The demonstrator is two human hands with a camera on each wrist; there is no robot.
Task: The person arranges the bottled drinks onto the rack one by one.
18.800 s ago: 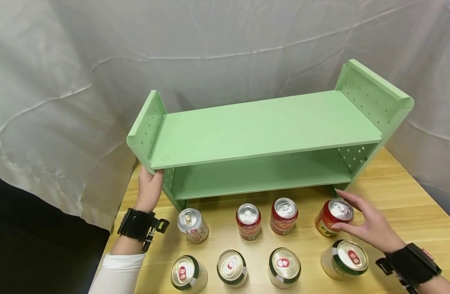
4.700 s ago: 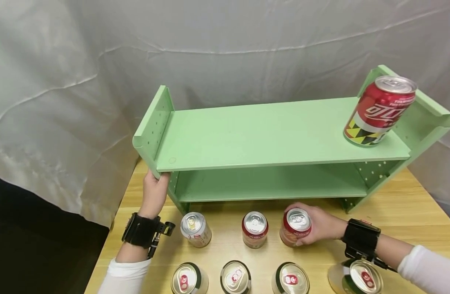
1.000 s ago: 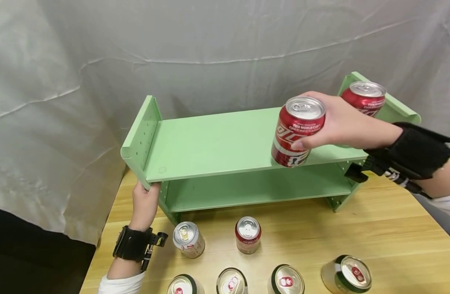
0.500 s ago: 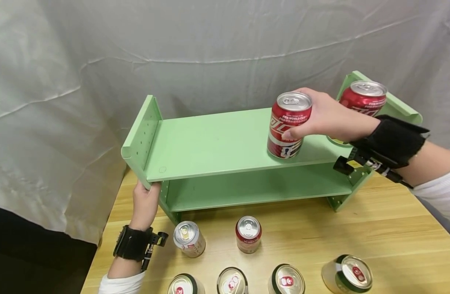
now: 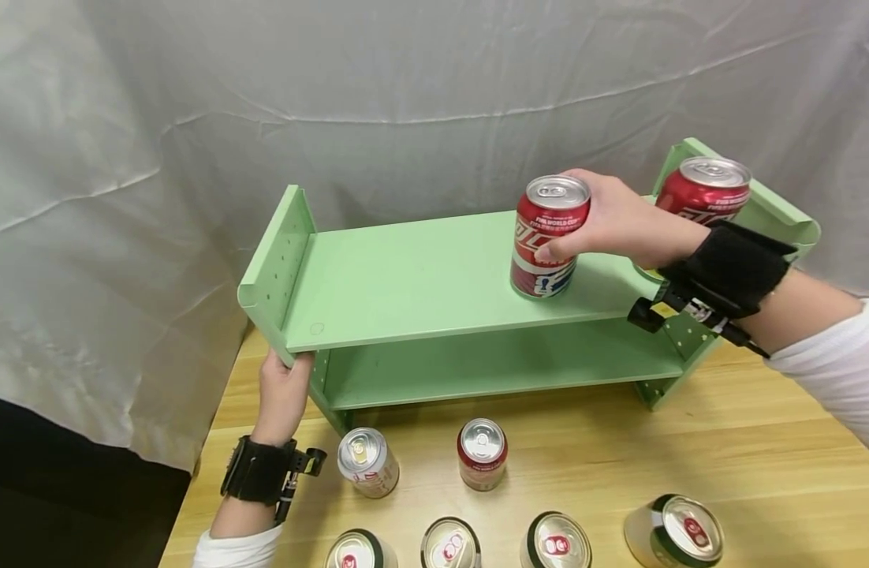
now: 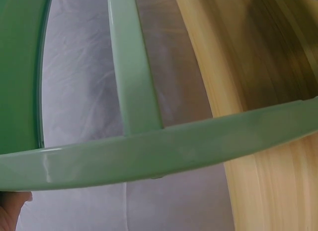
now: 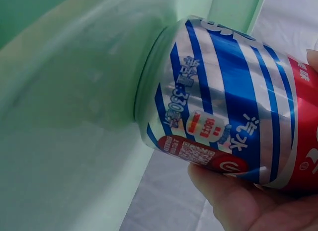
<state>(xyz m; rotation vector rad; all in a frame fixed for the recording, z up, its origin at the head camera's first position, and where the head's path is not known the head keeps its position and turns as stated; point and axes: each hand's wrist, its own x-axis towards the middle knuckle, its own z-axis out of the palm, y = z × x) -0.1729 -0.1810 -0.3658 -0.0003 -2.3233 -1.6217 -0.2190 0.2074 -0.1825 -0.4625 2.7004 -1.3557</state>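
A light green two-tier shelf (image 5: pixel 420 276) stands on the wooden table (image 5: pixel 761 457). My right hand (image 5: pixel 612 221) grips a red cola can (image 5: pixel 548 237) upright, its base on the top board right of the middle. The right wrist view shows that can (image 7: pixel 223 126) standing on the green board (image 7: pixel 64 141), my fingers (image 7: pixel 238 201) wrapped round it. A second red can (image 5: pixel 703 193) stands at the top board's right end. My left hand (image 5: pixel 281 390) holds the shelf's front left corner. In the left wrist view only green shelf bars (image 6: pixel 149 151) fill the picture.
On the table in front of the shelf stand a white can (image 5: pixel 367 461) and a red can (image 5: pixel 481 454). Several green-rimmed cans (image 5: pixel 555 543) line the near edge. A grey cloth (image 5: pixel 122 158) hangs behind and to the left.
My right hand has carried the red can from the air in front of the shelf back and down onto the top board. The left hand has stayed at the corner.
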